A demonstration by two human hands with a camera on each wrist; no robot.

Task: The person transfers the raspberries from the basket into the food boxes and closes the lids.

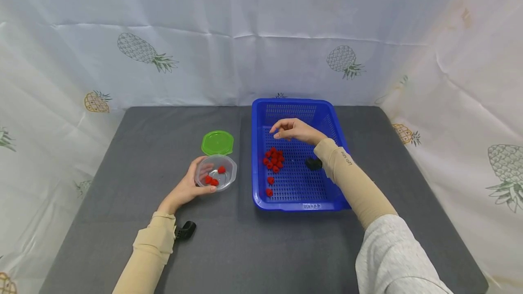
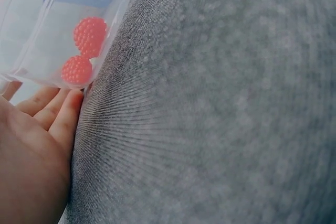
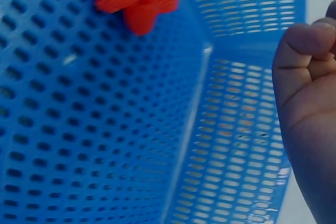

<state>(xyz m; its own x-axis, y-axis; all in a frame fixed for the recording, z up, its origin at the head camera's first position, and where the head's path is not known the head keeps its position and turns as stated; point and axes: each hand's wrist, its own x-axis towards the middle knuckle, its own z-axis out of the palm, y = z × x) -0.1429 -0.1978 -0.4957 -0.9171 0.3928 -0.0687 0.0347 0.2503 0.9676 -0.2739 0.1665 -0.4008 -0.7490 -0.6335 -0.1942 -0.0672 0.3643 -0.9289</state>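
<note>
Head view, our left hand point(image 1: 189, 187) gripping a clear container point(image 1: 229, 173) left of the blue basket point(image 1: 286, 206), our right hand point(image 1: 295, 129) narrowly curled, apparently unladen, above raspberries point(image 1: 274, 160) by the basket's left edge; left wrist, container best held steady; right wrist, clustered berries, best pinched singly, lightly.
</note>
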